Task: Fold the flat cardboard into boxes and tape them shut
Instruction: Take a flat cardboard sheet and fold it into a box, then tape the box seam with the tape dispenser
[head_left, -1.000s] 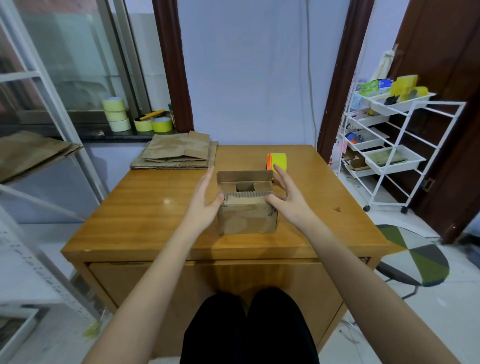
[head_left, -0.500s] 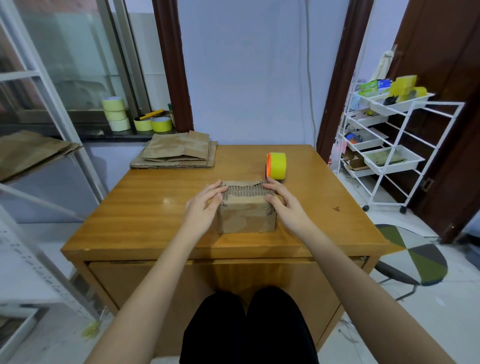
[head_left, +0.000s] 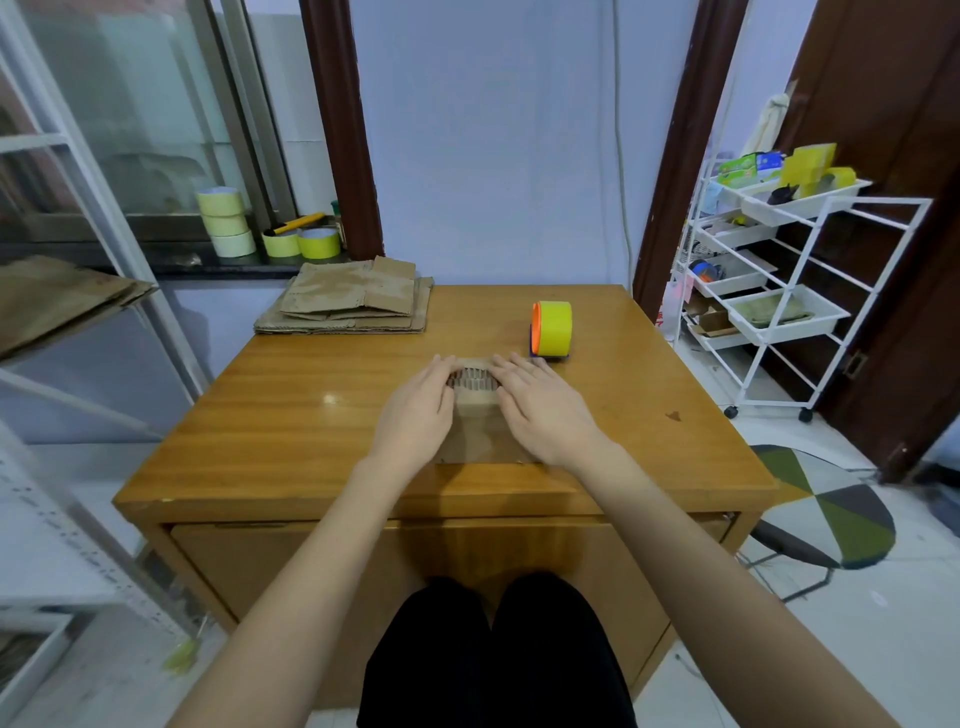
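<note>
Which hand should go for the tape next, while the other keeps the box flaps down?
Probably the right hand. The tape dispenser stands just beyond its fingertips, on the right side of the box. The left hand would have to cross over.

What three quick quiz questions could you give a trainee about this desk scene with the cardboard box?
1. True or false: both hands lie on top of the box.
2. Which lies nearer the tape dispenser: A) the left hand, B) the right hand?
3. Fill in: the stack of flat cardboard sits at the desk's far ____ corner.

Key
1. True; the fingers lie flat over the closed flaps.
2. B; the dispenser stands just beyond the right hand's fingertips.
3. Left, below the windowsill.
</note>
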